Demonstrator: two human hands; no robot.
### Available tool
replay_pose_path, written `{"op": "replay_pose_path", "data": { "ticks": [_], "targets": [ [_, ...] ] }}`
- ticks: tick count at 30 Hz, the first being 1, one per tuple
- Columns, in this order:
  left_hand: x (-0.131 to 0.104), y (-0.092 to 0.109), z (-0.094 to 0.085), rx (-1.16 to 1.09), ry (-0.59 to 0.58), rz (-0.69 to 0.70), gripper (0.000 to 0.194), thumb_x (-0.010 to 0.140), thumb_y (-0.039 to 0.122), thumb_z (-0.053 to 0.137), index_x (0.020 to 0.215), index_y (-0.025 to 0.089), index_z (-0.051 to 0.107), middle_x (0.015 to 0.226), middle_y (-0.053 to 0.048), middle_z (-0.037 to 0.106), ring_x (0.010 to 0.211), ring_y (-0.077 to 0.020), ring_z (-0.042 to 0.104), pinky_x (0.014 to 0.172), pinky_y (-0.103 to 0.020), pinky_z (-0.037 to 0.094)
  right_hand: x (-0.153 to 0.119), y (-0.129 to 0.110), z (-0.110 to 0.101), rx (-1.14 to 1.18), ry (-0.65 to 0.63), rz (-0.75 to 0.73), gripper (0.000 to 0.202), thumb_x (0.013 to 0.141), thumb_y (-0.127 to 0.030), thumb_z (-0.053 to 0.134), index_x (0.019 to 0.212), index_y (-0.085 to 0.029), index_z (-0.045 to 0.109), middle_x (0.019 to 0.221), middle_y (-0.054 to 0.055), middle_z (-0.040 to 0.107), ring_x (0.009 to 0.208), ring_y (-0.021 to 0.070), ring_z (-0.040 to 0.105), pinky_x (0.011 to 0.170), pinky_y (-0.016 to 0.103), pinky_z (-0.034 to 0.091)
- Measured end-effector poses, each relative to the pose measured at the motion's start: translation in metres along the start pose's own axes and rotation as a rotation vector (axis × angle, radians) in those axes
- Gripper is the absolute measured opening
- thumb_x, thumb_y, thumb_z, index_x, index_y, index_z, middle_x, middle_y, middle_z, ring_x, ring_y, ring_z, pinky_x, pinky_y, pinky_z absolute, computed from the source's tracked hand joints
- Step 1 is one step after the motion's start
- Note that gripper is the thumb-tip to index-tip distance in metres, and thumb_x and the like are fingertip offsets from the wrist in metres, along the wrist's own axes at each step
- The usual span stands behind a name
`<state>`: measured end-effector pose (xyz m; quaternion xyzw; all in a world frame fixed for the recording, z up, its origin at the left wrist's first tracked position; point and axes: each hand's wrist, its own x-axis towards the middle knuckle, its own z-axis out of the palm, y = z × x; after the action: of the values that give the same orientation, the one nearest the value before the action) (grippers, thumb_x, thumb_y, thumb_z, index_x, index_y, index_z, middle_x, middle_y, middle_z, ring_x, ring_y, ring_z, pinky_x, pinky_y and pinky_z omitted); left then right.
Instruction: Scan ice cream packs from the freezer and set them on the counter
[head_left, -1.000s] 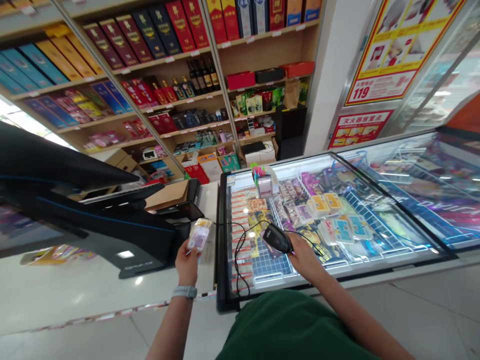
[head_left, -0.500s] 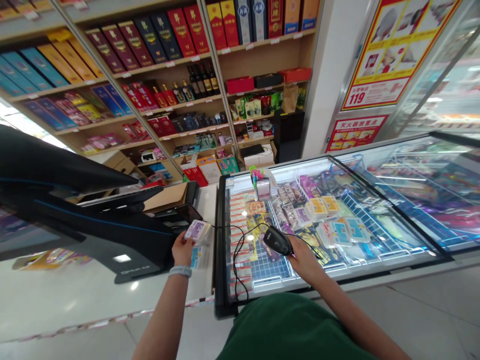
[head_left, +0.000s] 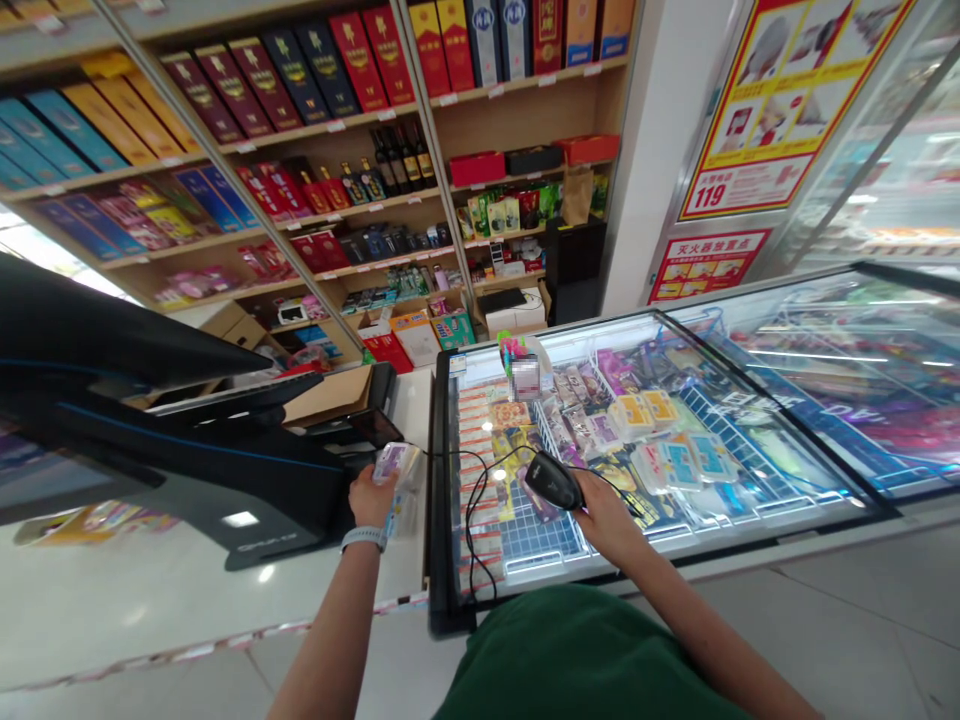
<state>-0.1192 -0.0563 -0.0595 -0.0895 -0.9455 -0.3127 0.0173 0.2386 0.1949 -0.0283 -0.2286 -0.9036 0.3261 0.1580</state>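
My left hand (head_left: 372, 497), with a grey band at the wrist, has its fingers closed on the near-left edge of a clear plastic pack with a purple label (head_left: 396, 462). Another clear pack, with a blue label (head_left: 391, 514), lies on the counter just below, partly covered by that hand. In my right hand (head_left: 602, 512) is a black barcode scanner (head_left: 553, 481), held by its grip above the freezer's glass lid. Its head points left toward the counter, and its black cable (head_left: 474, 500) curls over the glass.
A black checkout monitor and stand (head_left: 277, 490) rise at the left of the counter (head_left: 135, 600). On the glass-topped freezer (head_left: 442, 590) sit packs with yellow labels (head_left: 631, 414) and blue labels (head_left: 709, 458). Shelves of boxes and bottles (head_left: 405, 160) stand beyond.
My left hand has shifted slightly right and further over the purple-labelled pack, which is now angled a little differently. The right hand and scanner are nearly still.
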Motion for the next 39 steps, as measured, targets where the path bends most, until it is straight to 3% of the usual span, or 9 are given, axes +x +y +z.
{"op": "replay_pose_path", "data": {
  "ticks": [5,11,17,22,25,32,39],
  "targets": [
    [-0.005,0.005,0.003,0.139,-0.048,0.004,0.079,0.064,0.048,0.070,0.129,0.009,0.046,0.118,-0.023,0.059,0.113,-0.0357,0.056,0.094,-0.043,0.042,-0.001,-0.001,-0.001,-0.004,0.001,0.006,0.050,0.071,-0.008,0.046,0.121,-0.015,0.049,0.112,0.012,0.059,0.109,0.0255,0.052,0.097,0.042,0.039],
    [-0.007,0.009,-0.001,0.203,-0.069,0.015,0.082,0.068,0.045,0.066,0.136,0.010,0.036,0.121,-0.022,0.057,0.115,-0.0349,0.054,0.096,-0.043,0.040,-0.002,-0.006,-0.004,-0.013,-0.001,0.026,0.049,0.071,-0.006,0.046,0.119,-0.016,0.049,0.112,0.011,0.059,0.109,0.0250,0.052,0.098,0.042,0.038],
    [-0.019,0.022,-0.003,0.244,-0.015,-0.037,0.086,0.069,0.057,0.062,0.139,0.016,0.033,0.131,-0.023,0.048,0.122,-0.0408,0.045,0.094,-0.053,0.040,-0.001,-0.004,-0.001,-0.021,-0.004,0.026,0.050,0.071,-0.007,0.046,0.121,-0.015,0.049,0.113,0.011,0.059,0.110,0.0246,0.052,0.099,0.041,0.036],
    [-0.034,0.043,0.000,0.275,0.139,0.147,0.070,0.079,0.050,0.055,0.137,0.017,0.036,0.133,-0.019,0.045,0.126,-0.0355,0.039,0.096,-0.052,0.038,-0.001,-0.001,0.002,-0.013,0.011,0.032,0.052,0.069,-0.006,0.044,0.121,-0.015,0.050,0.114,0.011,0.059,0.110,0.0244,0.051,0.100,0.042,0.036],
    [-0.040,0.055,0.003,0.295,0.171,0.280,0.062,0.084,0.045,0.050,0.137,0.016,0.037,0.135,-0.018,0.045,0.128,-0.0332,0.037,0.098,-0.051,0.037,-0.001,-0.001,0.001,0.002,0.023,0.035,0.051,0.070,-0.006,0.044,0.120,-0.015,0.050,0.114,0.012,0.058,0.110,0.0244,0.051,0.100,0.042,0.036],
    [-0.046,0.075,0.022,0.306,0.137,0.453,0.056,0.088,0.039,0.046,0.138,0.015,0.037,0.142,-0.017,0.039,0.137,-0.0320,0.028,0.107,-0.051,0.028,-0.002,-0.003,-0.004,0.033,0.022,0.060,0.050,0.069,-0.006,0.046,0.117,-0.015,0.051,0.111,0.012,0.059,0.108,0.0248,0.052,0.097,0.041,0.038],
    [-0.056,0.091,0.054,0.320,-0.039,0.600,0.057,0.088,0.037,0.046,0.140,0.017,0.036,0.145,-0.015,0.039,0.139,-0.0304,0.027,0.108,-0.050,0.029,-0.002,0.000,-0.003,0.047,0.028,0.088,0.048,0.070,-0.006,0.046,0.117,-0.015,0.051,0.110,0.011,0.059,0.107,0.0249,0.052,0.096,0.041,0.039]
  ]
}}
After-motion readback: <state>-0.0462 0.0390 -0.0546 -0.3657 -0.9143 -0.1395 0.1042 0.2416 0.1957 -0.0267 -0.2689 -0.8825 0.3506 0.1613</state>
